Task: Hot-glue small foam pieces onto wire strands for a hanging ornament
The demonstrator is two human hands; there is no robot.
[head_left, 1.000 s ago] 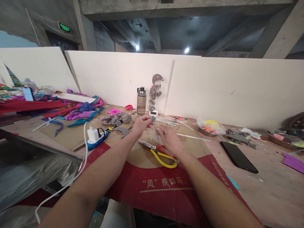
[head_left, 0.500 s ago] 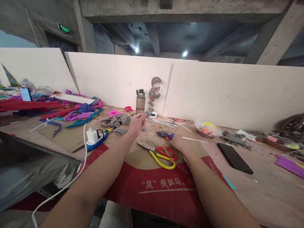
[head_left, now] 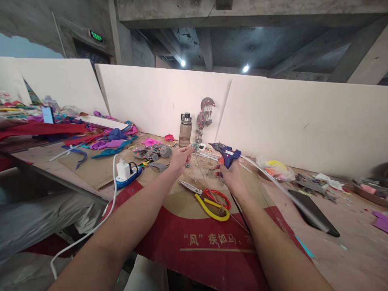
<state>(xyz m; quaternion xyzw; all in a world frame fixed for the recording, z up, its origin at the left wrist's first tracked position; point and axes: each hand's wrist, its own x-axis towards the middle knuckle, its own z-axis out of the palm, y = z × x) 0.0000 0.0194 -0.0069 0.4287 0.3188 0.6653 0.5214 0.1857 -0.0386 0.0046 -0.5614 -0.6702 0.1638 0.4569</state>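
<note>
My right hand (head_left: 232,173) is wrapped round the handle of a blue glue gun (head_left: 228,154), its dark nozzle pointing left; a long clear glue stick (head_left: 281,189) sticks out of its back. My left hand (head_left: 181,158) pinches a small greenish piece (head_left: 195,146) at its fingertips, too small to name surely. A thin string (head_left: 202,174) hangs from that piece down toward the scissors. The scissors (head_left: 209,198), with one red and one yellow handle, lie on the cardboard (head_left: 169,202) below both hands.
A water bottle (head_left: 185,131) and a grey hanging ornament (head_left: 207,104) stand at the back. Left are a power strip (head_left: 129,178), grey felt pieces (head_left: 148,152) and coloured cloth scraps (head_left: 115,135). Right are a black phone (head_left: 315,214) and a bowl (head_left: 274,169). Another person's leg (head_left: 60,214) shows lower left.
My right hand has lifted the glue gun off the cardboard and raised it beside my left hand. The left hand still pinches the small piece. The view has shifted slightly left.
</note>
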